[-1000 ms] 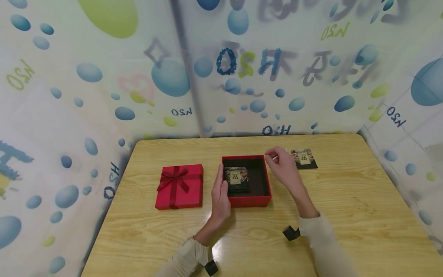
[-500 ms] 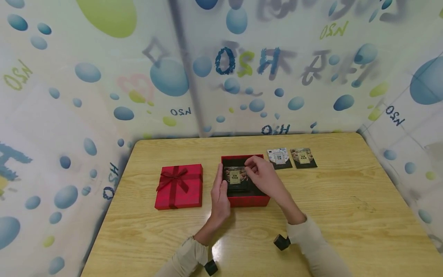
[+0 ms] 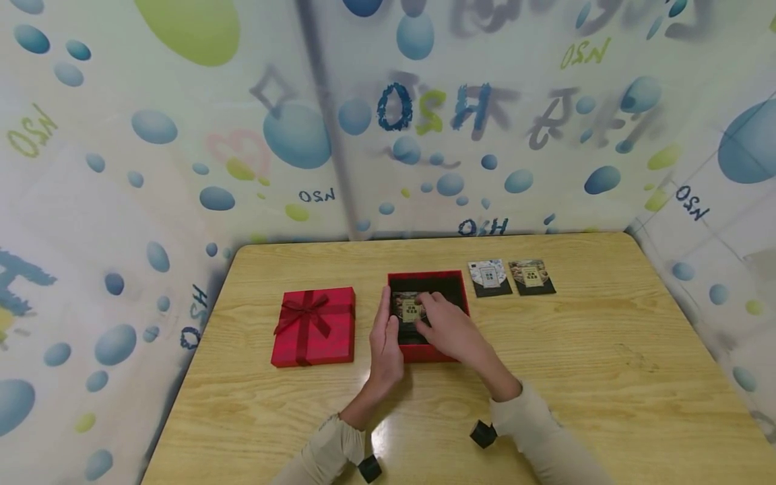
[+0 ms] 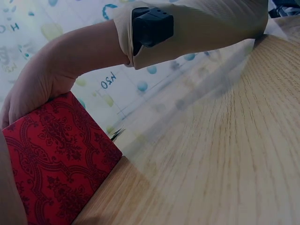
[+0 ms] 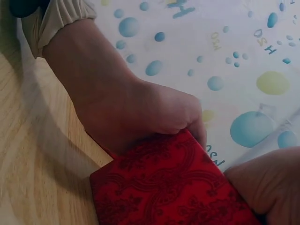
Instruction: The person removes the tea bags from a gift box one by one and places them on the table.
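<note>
An open red box (image 3: 433, 353) with a dark inside stands mid-table in the head view. Against its left compartment side lies a stack of small dark packets (image 3: 410, 310) with a pale label. My left hand (image 3: 386, 350) rests along the box's left wall, its fingers extended. Over the packets, inside the box, my right hand (image 3: 451, 330) has thumb and fingers spread apart. Both wrist views show the patterned red wall (image 4: 61, 164) from the side; the right hand (image 5: 136, 112) bends over the rim there, its fingertips hidden.
Left of the box lies a red lid (image 3: 315, 330) with a dark red ribbon bow. Behind and to the right lie a white-and-black packet (image 3: 490, 277) and a dark packet (image 3: 532, 277). The wooden table (image 3: 606, 377) ends at a patterned wall covering.
My right hand has moved left from beside the white-and-black packet into the box, over the stack, uncovering that packet. The left hand has stayed in place.
</note>
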Tool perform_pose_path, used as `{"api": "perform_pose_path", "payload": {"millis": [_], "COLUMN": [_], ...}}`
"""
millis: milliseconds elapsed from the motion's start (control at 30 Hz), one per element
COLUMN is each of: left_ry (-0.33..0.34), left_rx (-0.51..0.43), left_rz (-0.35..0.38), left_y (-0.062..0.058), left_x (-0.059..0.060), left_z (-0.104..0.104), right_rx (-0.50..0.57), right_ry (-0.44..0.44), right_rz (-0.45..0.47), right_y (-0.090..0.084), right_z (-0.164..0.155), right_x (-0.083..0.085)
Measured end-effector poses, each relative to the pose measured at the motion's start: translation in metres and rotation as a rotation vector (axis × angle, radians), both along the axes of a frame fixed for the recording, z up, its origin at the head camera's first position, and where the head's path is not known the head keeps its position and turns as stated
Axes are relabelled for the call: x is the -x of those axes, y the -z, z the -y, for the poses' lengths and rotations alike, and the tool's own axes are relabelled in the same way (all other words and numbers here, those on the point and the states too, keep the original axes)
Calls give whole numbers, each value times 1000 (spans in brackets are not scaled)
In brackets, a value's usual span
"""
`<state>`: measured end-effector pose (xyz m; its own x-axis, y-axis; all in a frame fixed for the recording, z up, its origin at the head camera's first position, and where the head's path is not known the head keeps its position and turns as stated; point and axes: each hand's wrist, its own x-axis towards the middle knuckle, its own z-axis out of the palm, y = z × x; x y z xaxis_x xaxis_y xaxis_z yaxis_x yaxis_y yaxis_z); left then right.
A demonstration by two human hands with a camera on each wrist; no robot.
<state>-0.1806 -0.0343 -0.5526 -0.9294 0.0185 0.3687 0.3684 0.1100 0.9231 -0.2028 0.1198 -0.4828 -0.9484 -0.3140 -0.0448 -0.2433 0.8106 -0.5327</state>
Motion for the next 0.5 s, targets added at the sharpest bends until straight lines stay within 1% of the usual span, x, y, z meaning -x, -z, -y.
{"api": "perform_pose_path", "payload": {"millis": [133,267,367,433,500], "left_ry": [-4,-4,-2,-3,-5], "left_rx": [-10,-22,-24,-23,-22], "left_rz": [-13,-24,-30,-37,-36], "left_y": [0,1,2,3,4], "left_x": [1,1,2,2,2], "left_z": [2,1,-1,-1,0], "right_rx": [7,16,23,42,54], "right_ry": [-4,-14,-2,2,6], "right_rz": [60,195,279,301,302], "right_y": [2,4,5,5,5], "right_z": [3,2,1,1,1], "right_x": [3,10,14,14,14]}}
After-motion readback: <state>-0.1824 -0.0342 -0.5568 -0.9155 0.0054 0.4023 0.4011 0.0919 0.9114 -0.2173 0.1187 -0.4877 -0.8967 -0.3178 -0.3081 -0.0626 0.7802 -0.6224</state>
